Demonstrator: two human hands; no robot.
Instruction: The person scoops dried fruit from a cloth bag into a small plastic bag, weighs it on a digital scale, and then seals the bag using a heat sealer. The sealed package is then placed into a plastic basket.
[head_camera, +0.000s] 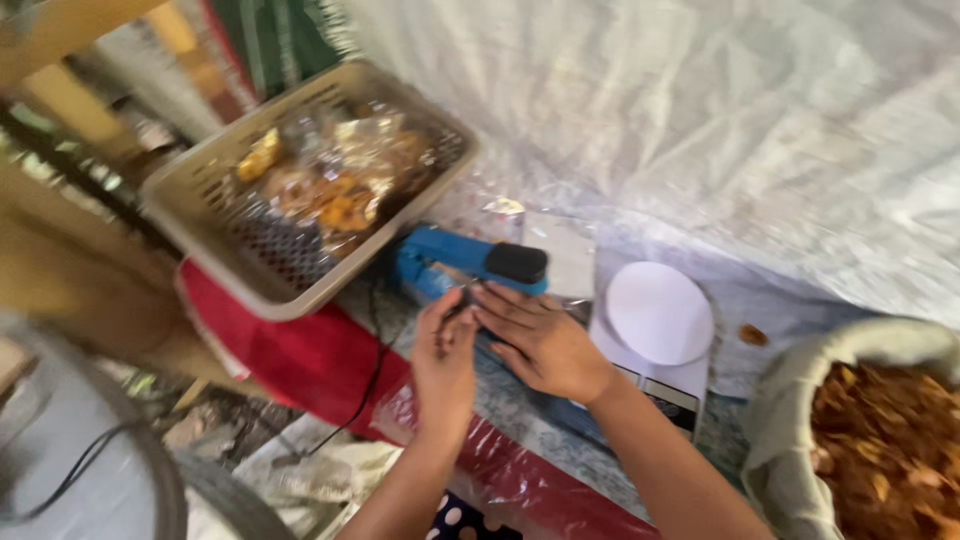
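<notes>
Left hand: the left hand (443, 350) is up by the front end of the blue plastic heat sealer with a black handle tip (470, 262). Its fingers are bent in, pinching something thin and see-through at the sealer's edge. It looks like the mouth of a clear plastic bag, but the blur makes it hard to be sure.

Right hand: the right hand (540, 340) lies flat, palm down, just beside the left one. Its fingers are stretched out and press on the same spot. It is not closed around anything.

Where the sealer is: it sits on the table just past both sets of fingertips, touching or almost touching them. Its long side runs from left to right, tipping down a bit to the right. Both hands are about equally near.

Around it: a beige plastic basket with holes (210, 190), full of shiny snack packets, stands to the left behind the sealer. A white kitchen scale with a round plate (659, 312) is just right of the right hand. A grey sack of brown chips (800, 400) is at the far right.

Hard to see: the bag itself is mostly hidden under the hands. The sack is cut off at the edge. The whole picture is blurry.
</notes>
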